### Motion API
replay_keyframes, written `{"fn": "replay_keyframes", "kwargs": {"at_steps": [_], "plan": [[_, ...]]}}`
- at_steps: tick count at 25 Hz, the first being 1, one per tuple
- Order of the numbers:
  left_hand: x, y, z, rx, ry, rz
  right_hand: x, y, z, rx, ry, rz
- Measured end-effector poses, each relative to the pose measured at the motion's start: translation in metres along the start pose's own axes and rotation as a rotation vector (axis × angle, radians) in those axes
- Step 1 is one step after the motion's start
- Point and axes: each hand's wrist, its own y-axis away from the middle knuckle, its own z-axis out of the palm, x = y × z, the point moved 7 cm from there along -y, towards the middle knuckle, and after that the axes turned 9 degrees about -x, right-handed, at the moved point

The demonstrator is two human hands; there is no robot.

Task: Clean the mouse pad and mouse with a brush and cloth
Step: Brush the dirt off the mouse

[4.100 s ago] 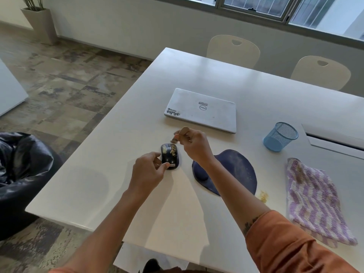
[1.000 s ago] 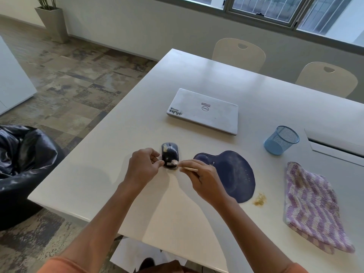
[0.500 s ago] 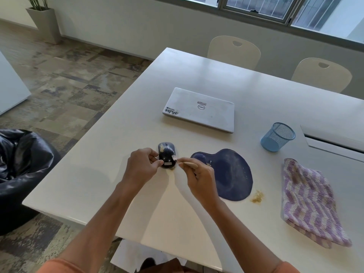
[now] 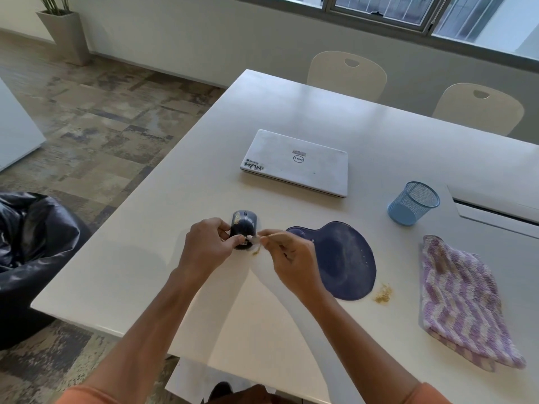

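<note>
A small black mouse (image 4: pixel 244 223) lies on the white table (image 4: pixel 291 112), with tan crumbs on its top. My left hand (image 4: pixel 208 246) grips its near left side. My right hand (image 4: pixel 288 262) pinches a thin wooden-handled brush (image 4: pixel 271 235) whose pale bristles touch the mouse's near end. A few crumbs lie on the table just below the bristles. Right of my right hand lies the dark blue mouse pad (image 4: pixel 344 258), dusted with specks. The purple-and-white checked cloth (image 4: pixel 460 298) lies further right, untouched.
A closed white laptop (image 4: pixel 296 161) sits behind the mouse. At the right stand a blue mesh cup (image 4: pixel 412 203) and a white cable flap (image 4: pixel 495 205). A crumb pile (image 4: pixel 383 295) lies between pad and cloth. Two chairs (image 4: pixel 347 72) line the far edge.
The brush has swept from the mouse's far end to its near end; most crumbs have left the top and some now lie on the table. My left hand keeps holding the mouse.
</note>
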Motion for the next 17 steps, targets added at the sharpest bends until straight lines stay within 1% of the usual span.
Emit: {"fn": "replay_keyframes", "kwargs": {"at_steps": [3,5,7,9,12,14,17], "plan": [[-0.002,-0.001,-0.001,-0.016,-0.017,-0.023,0.003,-0.026,-0.013,0.05,-0.055,0.024],[0.0,-0.002,0.0,-0.02,-0.033,-0.032,0.014,-0.05,-0.013,0.075,0.001,0.065],[0.001,-0.002,0.001,-0.025,-0.047,-0.042,0.027,-0.069,-0.005,0.065,0.062,0.101],[0.002,-0.003,0.001,-0.03,-0.063,-0.055,0.036,-0.081,0.004,0.016,0.052,0.151],[0.004,-0.002,0.001,-0.021,-0.094,-0.067,0.035,-0.08,0.011,-0.043,0.071,0.173],[0.004,-0.002,0.002,-0.014,-0.11,-0.069,0.028,-0.068,0.011,-0.032,0.081,0.171],[0.005,-0.002,0.002,-0.009,-0.114,-0.077,0.016,-0.047,0.007,-0.026,0.095,0.115]]}}
